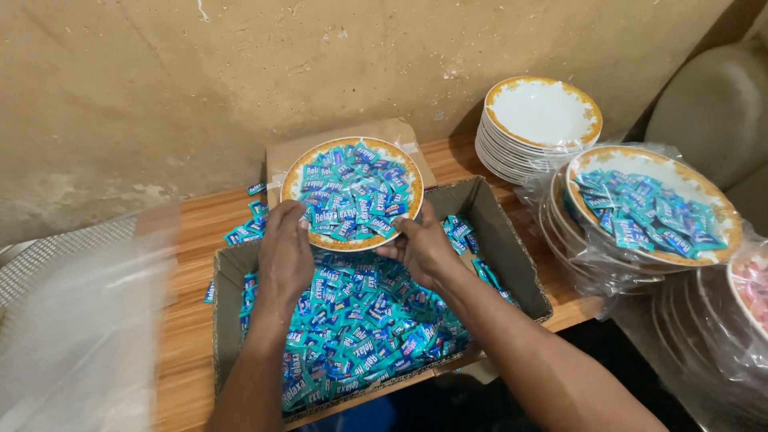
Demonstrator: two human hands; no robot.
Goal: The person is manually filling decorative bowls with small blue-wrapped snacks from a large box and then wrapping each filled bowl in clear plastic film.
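Both hands hold 1 round white plate with a gold-orange rim [298, 178], heaped with small teal-blue wrapped candies [352, 190]. The plate sits just above the far end of an open brown cardboard box [512, 240], which is itself full of the same teal candies [360, 320].

Key relation: the plate lies forward of and above both palms, tilted slightly toward the camera. The left hand [284, 254] grips the near-left rim, fingers closed together over the edge. The right hand [422, 246] pinches the near-right rim, thumb on top; the underside fingers are hidden. Both hands touch the plate, neither is nearer. The plate is round, so no long axis.

Counts:
- 1 plate in hand.
- 1 stack of empty white gold-rimmed plates [542, 116] at far right by the wall; the exact number in the stack is too fine to tell.
- 1 filled plate wrapped in clear plastic [650, 206] on top of more wrapped plates at right.
- 1 wrapped plate with pink contents [754, 290], cut off at the right edge.
- 1 closed brown cardboard box [352, 134] behind the held plate.
- A few loose teal candies [248, 224] on the wooden table [188, 320].
- 1 blurred clear plastic sheet [76, 320] at left.
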